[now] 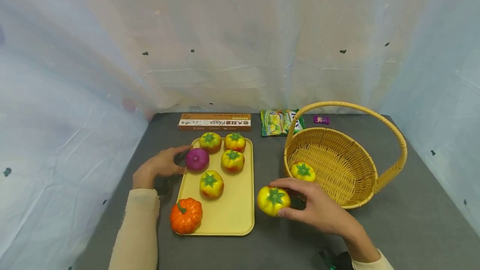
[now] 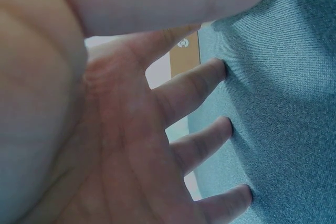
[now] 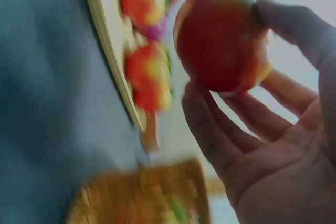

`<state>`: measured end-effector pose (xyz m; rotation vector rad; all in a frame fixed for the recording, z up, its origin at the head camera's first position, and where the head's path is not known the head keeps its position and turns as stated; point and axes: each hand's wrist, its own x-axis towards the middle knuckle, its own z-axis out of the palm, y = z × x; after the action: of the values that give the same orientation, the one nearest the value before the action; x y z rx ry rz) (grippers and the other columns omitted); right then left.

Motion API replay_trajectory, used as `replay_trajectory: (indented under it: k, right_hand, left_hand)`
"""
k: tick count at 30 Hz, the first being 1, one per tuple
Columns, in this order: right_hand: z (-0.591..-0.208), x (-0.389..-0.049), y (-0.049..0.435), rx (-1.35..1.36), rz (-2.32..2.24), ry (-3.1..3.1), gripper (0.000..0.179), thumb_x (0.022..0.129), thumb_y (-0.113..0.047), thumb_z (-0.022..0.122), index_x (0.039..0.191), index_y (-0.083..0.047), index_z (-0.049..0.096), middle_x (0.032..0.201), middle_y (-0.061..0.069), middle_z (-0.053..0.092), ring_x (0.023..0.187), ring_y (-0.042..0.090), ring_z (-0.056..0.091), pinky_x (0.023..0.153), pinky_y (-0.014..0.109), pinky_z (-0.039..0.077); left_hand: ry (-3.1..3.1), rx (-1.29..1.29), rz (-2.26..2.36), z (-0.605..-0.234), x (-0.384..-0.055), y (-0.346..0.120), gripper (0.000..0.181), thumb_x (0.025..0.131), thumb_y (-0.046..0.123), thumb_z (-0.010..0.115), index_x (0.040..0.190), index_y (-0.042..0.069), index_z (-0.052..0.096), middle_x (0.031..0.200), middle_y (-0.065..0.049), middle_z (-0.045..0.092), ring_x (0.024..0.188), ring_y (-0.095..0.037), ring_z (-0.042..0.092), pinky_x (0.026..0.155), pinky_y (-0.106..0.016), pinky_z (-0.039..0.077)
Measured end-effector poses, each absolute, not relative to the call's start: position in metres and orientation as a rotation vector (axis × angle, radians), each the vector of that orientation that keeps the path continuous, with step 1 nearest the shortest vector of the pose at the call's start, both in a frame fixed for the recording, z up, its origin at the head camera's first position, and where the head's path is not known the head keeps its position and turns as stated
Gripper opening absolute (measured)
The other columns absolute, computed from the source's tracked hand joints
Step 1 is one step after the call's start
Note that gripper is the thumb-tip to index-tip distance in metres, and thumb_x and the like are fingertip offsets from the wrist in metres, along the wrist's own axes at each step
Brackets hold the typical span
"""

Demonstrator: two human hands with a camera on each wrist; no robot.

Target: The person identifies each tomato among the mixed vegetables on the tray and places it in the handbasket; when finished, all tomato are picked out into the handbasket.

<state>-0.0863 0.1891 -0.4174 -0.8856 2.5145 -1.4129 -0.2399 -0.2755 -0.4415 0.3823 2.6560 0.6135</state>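
My right hand pinches a yellow-red toy persimmon between thumb and fingers, in the gap between tray and basket; the right wrist view shows its red underside. Another persimmon sits inside the wicker basket, partly behind that hand. At the left rim of the yellow tray, my left hand is spread beside a purple onion, its fingertips on the grey cloth in the left wrist view. Several persimmons and an orange pumpkin lie on the tray.
Along the back edge stand a brown pasta box, a green snack bag and a small purple packet. The basket's tall handle arches over its opening. A dark object lies beside the right wrist at the front.
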Motion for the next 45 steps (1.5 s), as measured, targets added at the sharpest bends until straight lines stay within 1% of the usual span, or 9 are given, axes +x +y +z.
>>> replay_trajectory:
  k: [7,12,16,20,26,31,36,41,45]
  right_hand:
    - [-0.399,-0.072,0.255,-0.663,-1.408,2.639,0.053,0.102,-0.016,0.08,0.151,-0.025,0.065,0.149,-0.002,0.068,0.128,0.001,0.066,0.102,0.02,0.059]
    - [-0.393,-0.067,0.293,-0.585,-1.285,2.791,0.054,0.102,-0.011,0.077,0.153,-0.023,0.064,0.149,-0.01,0.068,0.128,-0.009,0.063,0.097,0.012,0.056]
    - [-0.397,-0.067,0.31,-0.541,-1.224,2.888,0.058,0.1,-0.011,0.08,0.154,-0.022,0.063,0.147,-0.015,0.068,0.121,-0.01,0.065,0.092,0.01,0.056]
    - [-0.401,-0.071,0.313,-0.49,-1.17,2.902,0.055,0.1,-0.016,0.081,0.152,-0.023,0.065,0.145,-0.003,0.071,0.117,-0.007,0.067,0.09,0.011,0.057]
    - [-0.406,-0.083,0.301,-0.476,-1.15,2.801,0.048,0.103,-0.025,0.079,0.149,-0.016,0.068,0.145,0.01,0.071,0.118,-0.002,0.069,0.093,0.017,0.06]
    - [-0.414,-0.097,0.281,-0.501,-1.109,2.776,0.048,0.102,-0.032,0.079,0.147,-0.016,0.07,0.144,0.009,0.073,0.121,0.017,0.074,0.095,0.024,0.062]
    - [-0.422,-0.112,0.264,-0.534,-1.044,2.823,0.052,0.1,-0.034,0.082,0.147,-0.016,0.07,0.142,0.007,0.074,0.12,0.025,0.075,0.097,0.037,0.065]
    - [-0.422,-0.114,0.262,-0.479,-0.999,2.846,0.058,0.098,-0.038,0.084,0.148,-0.013,0.068,0.147,0.013,0.071,0.124,0.034,0.074,0.102,0.054,0.062]
    - [-0.416,-0.11,0.268,-0.435,-1.032,2.896,0.06,0.098,-0.037,0.085,0.149,-0.012,0.068,0.148,0.017,0.07,0.125,0.042,0.074,0.103,0.06,0.06]
  left_hand:
    - [2.657,0.383,0.614,-0.443,-0.24,-0.278,0.088,0.091,0.025,0.085,0.169,0.017,0.044,0.167,-0.03,0.047,0.151,-0.059,0.043,0.117,-0.082,0.037]
    - [2.661,0.384,0.618,-0.444,-0.239,-0.279,0.088,0.092,0.025,0.085,0.169,0.016,0.044,0.167,-0.03,0.046,0.151,-0.06,0.042,0.117,-0.082,0.036]
    - [2.662,0.39,0.619,-0.444,-0.238,-0.279,0.088,0.091,0.025,0.085,0.168,0.016,0.044,0.167,-0.03,0.046,0.151,-0.061,0.042,0.117,-0.083,0.036]
    - [2.669,0.394,0.617,-0.445,-0.238,-0.28,0.088,0.091,0.024,0.085,0.168,0.016,0.044,0.167,-0.03,0.047,0.151,-0.06,0.042,0.117,-0.082,0.037]
    - [2.677,0.418,0.621,-0.444,-0.238,-0.281,0.088,0.09,0.024,0.086,0.168,0.015,0.045,0.166,-0.03,0.048,0.15,-0.06,0.043,0.117,-0.08,0.038]
    - [2.676,0.417,0.63,-0.445,-0.239,-0.282,0.088,0.09,0.024,0.085,0.168,0.015,0.045,0.167,-0.03,0.047,0.151,-0.06,0.043,0.118,-0.08,0.037]
    - [2.676,0.418,0.635,-0.445,-0.238,-0.281,0.088,0.091,0.024,0.085,0.168,0.014,0.045,0.166,-0.03,0.047,0.151,-0.059,0.044,0.118,-0.08,0.038]
    - [2.662,0.417,0.634,-0.441,-0.237,-0.277,0.088,0.091,0.025,0.086,0.168,0.015,0.044,0.167,-0.03,0.047,0.152,-0.059,0.043,0.118,-0.079,0.038]
    - [2.657,0.402,0.631,-0.436,-0.237,-0.275,0.088,0.091,0.023,0.085,0.169,0.015,0.044,0.167,-0.03,0.046,0.152,-0.059,0.042,0.118,-0.08,0.038]
